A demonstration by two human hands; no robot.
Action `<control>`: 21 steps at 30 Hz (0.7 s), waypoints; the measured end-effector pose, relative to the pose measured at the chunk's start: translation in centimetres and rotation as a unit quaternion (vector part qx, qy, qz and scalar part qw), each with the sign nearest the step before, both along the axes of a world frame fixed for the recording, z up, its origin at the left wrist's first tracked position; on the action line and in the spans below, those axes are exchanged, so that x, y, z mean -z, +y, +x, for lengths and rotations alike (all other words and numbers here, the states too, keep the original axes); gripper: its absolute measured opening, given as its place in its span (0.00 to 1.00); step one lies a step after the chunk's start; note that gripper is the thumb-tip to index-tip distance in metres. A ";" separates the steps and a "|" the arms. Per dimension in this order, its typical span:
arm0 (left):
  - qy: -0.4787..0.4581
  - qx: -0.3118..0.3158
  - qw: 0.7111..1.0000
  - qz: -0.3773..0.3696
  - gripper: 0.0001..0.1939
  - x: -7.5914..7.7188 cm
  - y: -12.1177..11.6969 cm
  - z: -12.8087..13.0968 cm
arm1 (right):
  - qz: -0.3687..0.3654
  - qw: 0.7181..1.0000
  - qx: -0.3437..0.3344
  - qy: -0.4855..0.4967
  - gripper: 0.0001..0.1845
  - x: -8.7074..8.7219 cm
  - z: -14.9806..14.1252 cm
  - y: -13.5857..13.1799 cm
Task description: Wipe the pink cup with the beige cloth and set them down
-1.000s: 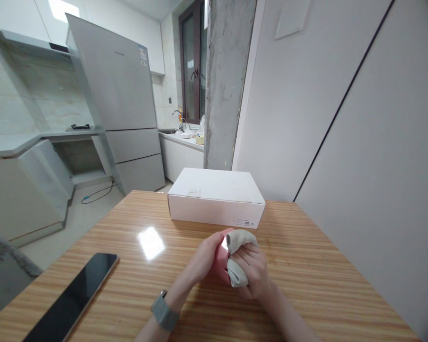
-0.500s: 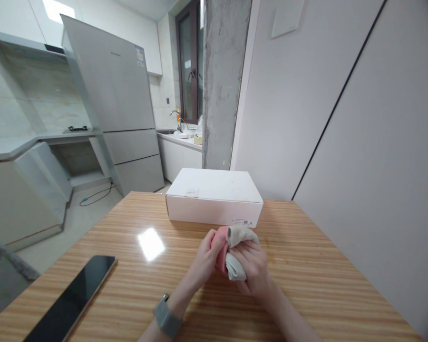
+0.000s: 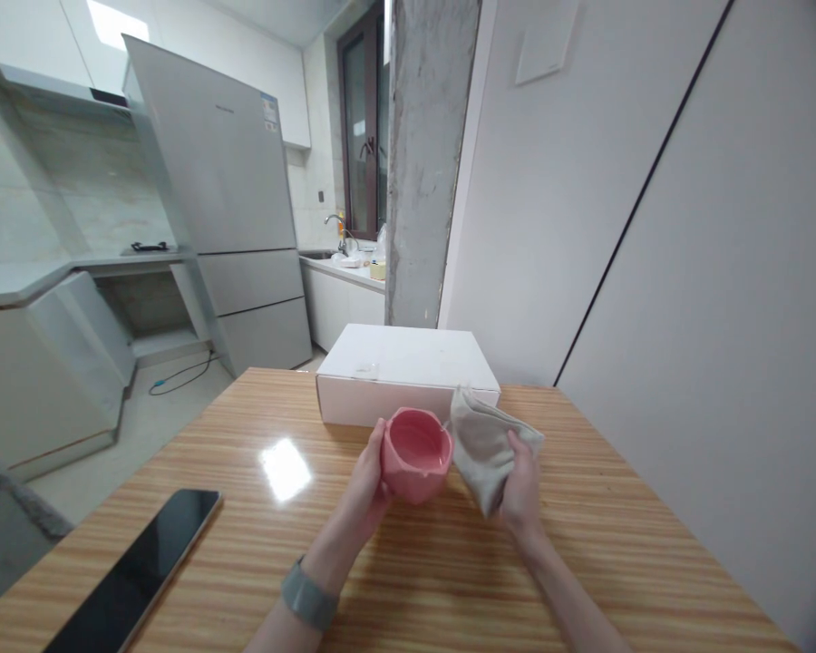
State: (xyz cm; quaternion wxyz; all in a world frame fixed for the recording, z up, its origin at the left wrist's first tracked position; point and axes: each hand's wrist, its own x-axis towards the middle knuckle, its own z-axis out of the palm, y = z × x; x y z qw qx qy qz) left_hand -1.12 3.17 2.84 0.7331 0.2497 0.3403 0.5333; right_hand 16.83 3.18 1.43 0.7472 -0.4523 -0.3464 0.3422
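Observation:
A pink faceted bowl (image 3: 416,476), its opening tilted toward me, is held above the table by my left hand (image 3: 371,481). The thumb lies along its left side and the other fingers go behind and beneath it, partly hidden. My right hand (image 3: 522,485) pinches a light grey cloth (image 3: 482,444) just right of the bowl. The cloth hangs loosely folded, its left edge close to the bowl's rim; whether they touch I cannot tell. The inside of the bowl looks smooth and shows nothing in it.
Behind my hands a white box (image 3: 401,358) sits at the table's far edge. A black phone (image 3: 140,571) lies at the left on the wood-grain table (image 3: 245,553). Further back stand a grey fridge (image 3: 224,181), a counter with a sink, and a concrete pillar (image 3: 425,163).
The cloth, earlier bunched around the pink bowl, has come off to the right with my right hand. The bowl's opening now shows, turned toward me in my left hand.

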 end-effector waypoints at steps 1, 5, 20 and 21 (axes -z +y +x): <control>-0.024 0.030 0.999 -0.014 0.29 -0.1 -0.2 0.0 | -0.012 1.000 -0.025 0.012 0.17 -0.3 -0.1 0.1; -0.068 0.103 0.992 -0.026 0.29 0.0 -0.8 0.2 | -0.076 0.981 -0.162 0.071 0.16 -1.6 -1.4 -0.9; -0.003 0.008 0.999 -0.033 0.25 0.8 -0.1 0.8 | -0.097 0.962 -0.240 0.083 0.19 -0.3 -3.4 -1.2; 0.002 0.001 0.999 -0.034 0.26 0.7 -0.1 0.8 | -0.082 0.971 -0.217 0.066 0.19 0.2 -3.6 -1.2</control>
